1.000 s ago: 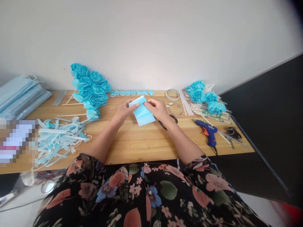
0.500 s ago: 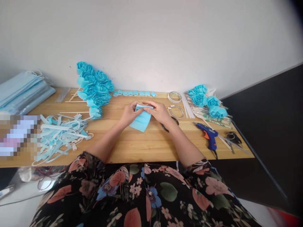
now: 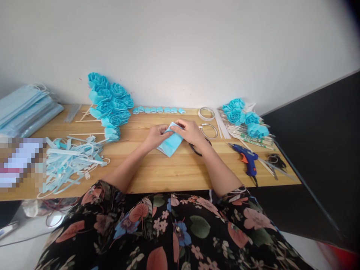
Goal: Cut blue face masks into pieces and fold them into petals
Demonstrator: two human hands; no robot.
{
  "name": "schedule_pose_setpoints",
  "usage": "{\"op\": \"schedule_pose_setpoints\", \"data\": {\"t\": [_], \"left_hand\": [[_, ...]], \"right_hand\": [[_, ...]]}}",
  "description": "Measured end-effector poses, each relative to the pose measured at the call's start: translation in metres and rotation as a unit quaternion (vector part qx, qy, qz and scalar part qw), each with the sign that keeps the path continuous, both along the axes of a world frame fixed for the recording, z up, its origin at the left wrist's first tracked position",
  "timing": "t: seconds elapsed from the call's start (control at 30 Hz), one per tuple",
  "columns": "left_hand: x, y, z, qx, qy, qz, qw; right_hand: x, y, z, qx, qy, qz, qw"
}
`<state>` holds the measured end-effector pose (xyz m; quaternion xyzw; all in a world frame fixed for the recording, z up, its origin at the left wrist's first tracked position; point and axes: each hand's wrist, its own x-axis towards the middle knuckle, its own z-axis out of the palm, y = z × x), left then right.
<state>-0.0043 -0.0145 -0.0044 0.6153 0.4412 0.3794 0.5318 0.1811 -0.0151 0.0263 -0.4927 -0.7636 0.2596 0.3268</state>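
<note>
Between my hands, above the middle of the table, is a light blue piece of face-mask fabric [image 3: 171, 144], tilted with one corner pointing down. My left hand [image 3: 156, 136] pinches its left edge with thumb and fingers. From the upper right, my right hand [image 3: 188, 130] grips its top, the thumb lying on the near face. Part of the upper edge is hidden by the fingers. A black-handled tool, probably scissors [image 3: 196, 149], lies partly under my right wrist.
Blue fabric roses [image 3: 111, 101] on sticks stand left; more roses [image 3: 236, 110] lie right. Small blue rolls [image 3: 159, 110] line the back. Cut mask strips [image 3: 74, 161] and stacked masks [image 3: 25, 108] are at left. A glue gun [image 3: 247, 157], tape roll [image 3: 206, 113] and wire coil [image 3: 209, 131] lie right.
The fabric piece has turned in my hands, so its corner now points up between them and another down. My left hand has shifted slightly lower along its edge.
</note>
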Motion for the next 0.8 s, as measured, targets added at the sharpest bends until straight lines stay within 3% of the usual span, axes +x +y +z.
{"op": "schedule_pose_setpoints", "data": {"t": [0.2,0.37,0.57,0.67,0.8], "left_hand": [[-0.001,0.0,-0.002,-0.081,-0.016,-0.049,0.995],[-0.003,0.002,0.003,-0.078,0.02,-0.014,0.997],[-0.004,0.005,0.0,-0.057,0.033,0.043,0.997],[-0.004,0.007,-0.003,-0.086,-0.014,0.042,0.995],[-0.004,0.006,-0.007,-0.126,-0.104,-0.002,0.987]], "right_hand": [[0.011,0.008,-0.004,0.076,0.011,-0.05,0.996],[0.022,0.016,-0.008,0.123,0.026,-0.108,0.986],[0.019,0.013,-0.012,0.169,-0.01,-0.115,0.979],[0.018,0.01,-0.012,0.169,-0.022,-0.113,0.979],[0.019,0.011,-0.014,0.16,-0.023,-0.136,0.978]]}}
